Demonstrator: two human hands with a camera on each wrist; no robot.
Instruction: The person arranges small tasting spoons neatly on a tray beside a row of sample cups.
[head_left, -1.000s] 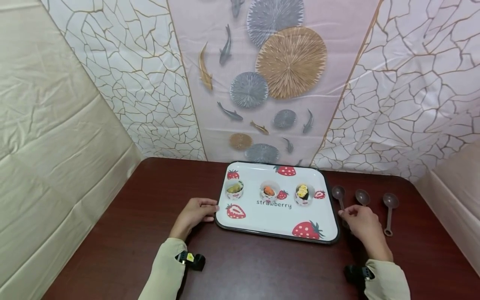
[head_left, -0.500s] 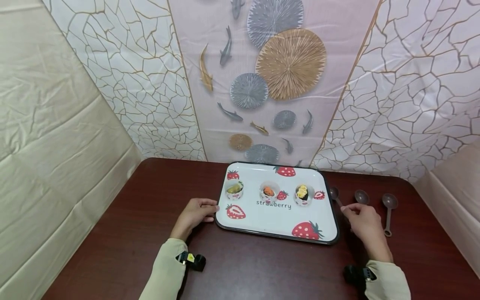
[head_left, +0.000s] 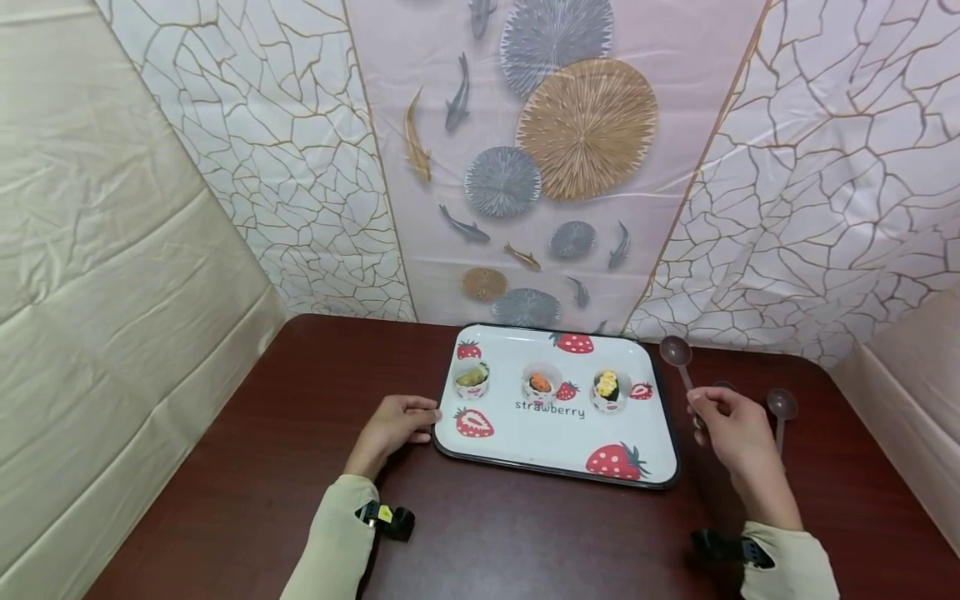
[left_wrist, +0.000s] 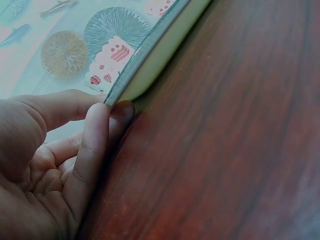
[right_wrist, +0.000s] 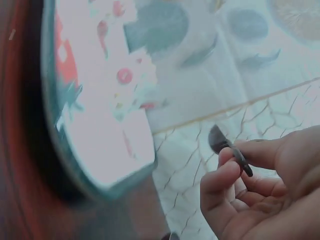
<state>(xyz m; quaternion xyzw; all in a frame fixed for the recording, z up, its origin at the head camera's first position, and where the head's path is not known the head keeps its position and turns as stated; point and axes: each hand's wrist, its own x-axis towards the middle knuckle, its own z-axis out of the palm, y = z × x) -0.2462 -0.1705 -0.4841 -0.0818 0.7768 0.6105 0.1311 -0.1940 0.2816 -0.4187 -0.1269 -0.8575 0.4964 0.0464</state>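
Observation:
My right hand (head_left: 738, 429) pinches the handle of a brown measuring spoon (head_left: 676, 351), its round bowl pointing away from me. In the right wrist view, thumb and fingers close on the spoon's handle (right_wrist: 240, 157). At the left edge of the white strawberry-print tray (head_left: 525, 442), my left hand (head_left: 390, 425) grips the dark rim between thumb and fingers, as the left wrist view shows. Three small patterned cups stand on the tray: one with greenish food (head_left: 472, 377), one with orange food (head_left: 539, 382), one with yellow-topped dark food (head_left: 606, 384).
Another brown measuring spoon (head_left: 782, 404) lies on the dark red table (head_left: 525, 533), right of my right hand. A third spoon (head_left: 724, 386) is mostly hidden behind that hand. A patterned cloth (head_left: 502, 275) hangs behind the table.
My right hand has lifted the measuring spoon off the table beside the tray and shifted it up and slightly right in the head view. The left hand stays at the tray's rim.

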